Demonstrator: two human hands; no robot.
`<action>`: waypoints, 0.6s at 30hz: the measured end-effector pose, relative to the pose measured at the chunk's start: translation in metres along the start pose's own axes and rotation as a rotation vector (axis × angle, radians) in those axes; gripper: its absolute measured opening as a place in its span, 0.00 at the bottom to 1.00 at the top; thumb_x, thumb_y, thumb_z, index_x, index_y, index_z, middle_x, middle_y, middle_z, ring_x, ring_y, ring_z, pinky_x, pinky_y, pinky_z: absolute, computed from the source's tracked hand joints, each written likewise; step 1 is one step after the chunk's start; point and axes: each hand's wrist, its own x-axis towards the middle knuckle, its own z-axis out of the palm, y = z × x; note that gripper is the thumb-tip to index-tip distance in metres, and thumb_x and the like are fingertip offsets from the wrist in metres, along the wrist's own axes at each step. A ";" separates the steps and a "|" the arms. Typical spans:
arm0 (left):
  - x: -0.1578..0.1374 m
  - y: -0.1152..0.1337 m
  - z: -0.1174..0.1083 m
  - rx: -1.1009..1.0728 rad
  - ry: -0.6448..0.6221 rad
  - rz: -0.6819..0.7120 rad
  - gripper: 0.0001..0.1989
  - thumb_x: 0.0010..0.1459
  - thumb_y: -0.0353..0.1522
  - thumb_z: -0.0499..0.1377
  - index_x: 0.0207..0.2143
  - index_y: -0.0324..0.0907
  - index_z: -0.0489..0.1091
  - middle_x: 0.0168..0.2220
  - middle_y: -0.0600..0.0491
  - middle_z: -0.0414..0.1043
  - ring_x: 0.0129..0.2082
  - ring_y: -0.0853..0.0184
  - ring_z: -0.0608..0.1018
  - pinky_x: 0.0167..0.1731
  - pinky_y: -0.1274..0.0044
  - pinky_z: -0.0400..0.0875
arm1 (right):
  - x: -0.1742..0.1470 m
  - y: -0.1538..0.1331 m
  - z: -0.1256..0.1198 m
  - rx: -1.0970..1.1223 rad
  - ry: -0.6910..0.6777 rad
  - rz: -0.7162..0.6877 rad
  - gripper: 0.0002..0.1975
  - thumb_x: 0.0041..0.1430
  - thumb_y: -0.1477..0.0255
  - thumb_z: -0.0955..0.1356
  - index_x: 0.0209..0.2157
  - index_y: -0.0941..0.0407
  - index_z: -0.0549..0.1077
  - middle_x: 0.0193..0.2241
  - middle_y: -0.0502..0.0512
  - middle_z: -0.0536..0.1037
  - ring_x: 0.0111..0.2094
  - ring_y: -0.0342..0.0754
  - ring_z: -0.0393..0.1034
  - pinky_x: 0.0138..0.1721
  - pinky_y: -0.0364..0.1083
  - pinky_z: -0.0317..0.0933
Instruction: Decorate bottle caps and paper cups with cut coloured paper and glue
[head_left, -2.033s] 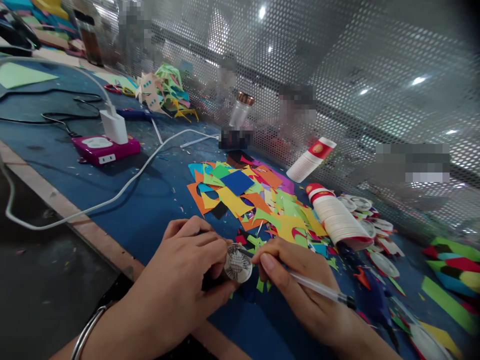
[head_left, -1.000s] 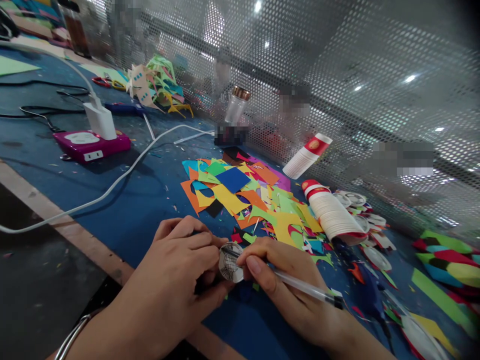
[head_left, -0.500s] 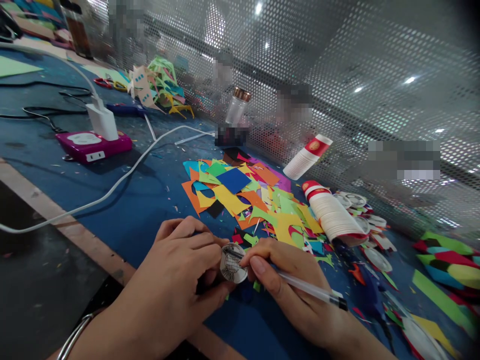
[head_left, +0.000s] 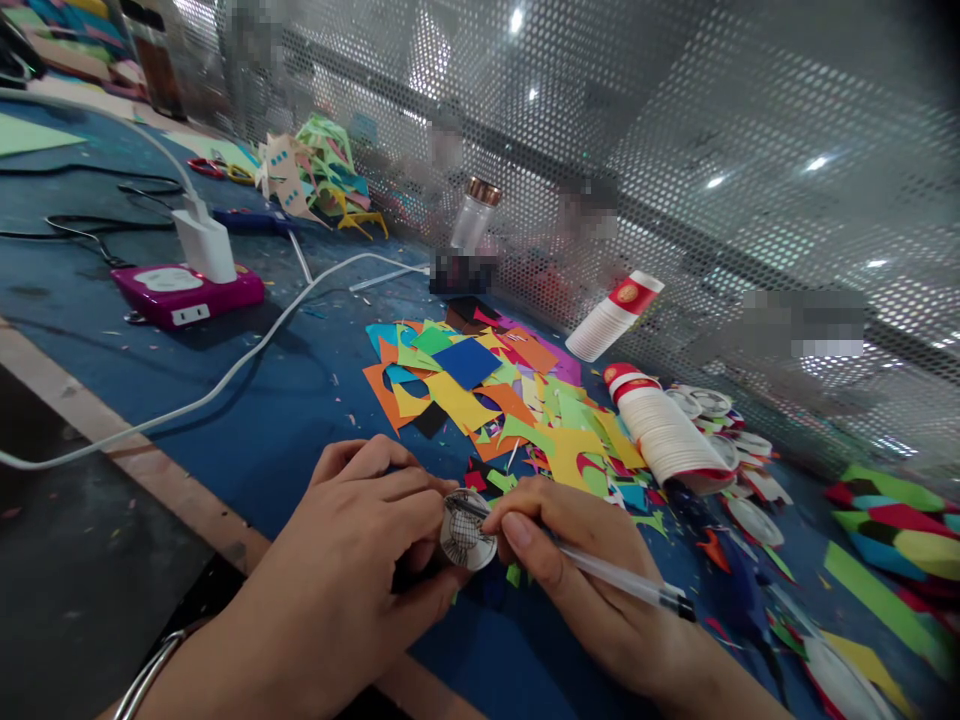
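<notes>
My left hand (head_left: 360, 550) is closed around a small round white paper cup bottom (head_left: 466, 540), gripping it by the rim at its left side. Black crossed lines, like a grid, cover its face. A pen (head_left: 615, 578) with a clear barrel and a black end is pinched in my right hand (head_left: 577, 570). Its tip touches the upper part of the disc or lies very close to it; my fingers partly hide it. Just beyond both hands spreads a heap of coloured paper scraps (head_left: 465, 360).
Stacked paper cups (head_left: 667, 430) lie right of the scraps, near cut cup bottoms (head_left: 754, 520) and a blue glue gun (head_left: 739, 590). A magenta power strip (head_left: 187, 300) with a white charger (head_left: 204, 245) sits left, its white cable crossing the table. A perforated metal screen (head_left: 675, 120) stands behind.
The pen tip has shifted slightly over the disc, and the disc has tilted a little. Both hands otherwise keep their places and their hold.
</notes>
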 end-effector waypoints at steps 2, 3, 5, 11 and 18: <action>-0.001 0.000 0.000 -0.002 0.006 0.003 0.13 0.56 0.32 0.65 0.24 0.43 0.63 0.33 0.61 0.76 0.42 0.62 0.71 0.47 0.66 0.55 | 0.000 0.000 0.000 -0.002 0.007 -0.001 0.10 0.71 0.70 0.61 0.36 0.55 0.72 0.28 0.48 0.75 0.29 0.41 0.68 0.30 0.44 0.60; -0.001 0.000 0.000 -0.003 0.008 0.004 0.13 0.55 0.32 0.65 0.24 0.43 0.63 0.33 0.61 0.76 0.42 0.62 0.71 0.47 0.66 0.55 | -0.001 0.000 0.000 -0.004 0.009 0.001 0.10 0.71 0.70 0.61 0.36 0.55 0.72 0.28 0.48 0.75 0.29 0.41 0.68 0.30 0.44 0.60; -0.002 0.000 0.000 0.000 0.012 0.004 0.13 0.55 0.31 0.65 0.24 0.43 0.62 0.33 0.62 0.76 0.42 0.62 0.71 0.47 0.66 0.55 | -0.001 0.001 0.001 -0.006 0.009 0.009 0.10 0.71 0.70 0.61 0.36 0.54 0.72 0.28 0.48 0.75 0.29 0.41 0.69 0.31 0.44 0.60; -0.002 0.000 0.001 0.008 0.014 0.002 0.14 0.54 0.31 0.66 0.24 0.43 0.62 0.32 0.62 0.76 0.42 0.62 0.71 0.46 0.66 0.55 | -0.001 0.001 0.000 -0.023 0.023 0.025 0.12 0.71 0.69 0.61 0.34 0.55 0.71 0.27 0.48 0.74 0.27 0.41 0.67 0.29 0.45 0.59; -0.001 -0.001 0.001 0.020 0.004 -0.001 0.13 0.55 0.32 0.65 0.25 0.44 0.63 0.33 0.62 0.76 0.43 0.61 0.71 0.47 0.65 0.55 | -0.002 -0.001 -0.003 -0.049 0.082 0.011 0.14 0.71 0.70 0.60 0.33 0.55 0.72 0.24 0.47 0.73 0.24 0.40 0.66 0.27 0.44 0.58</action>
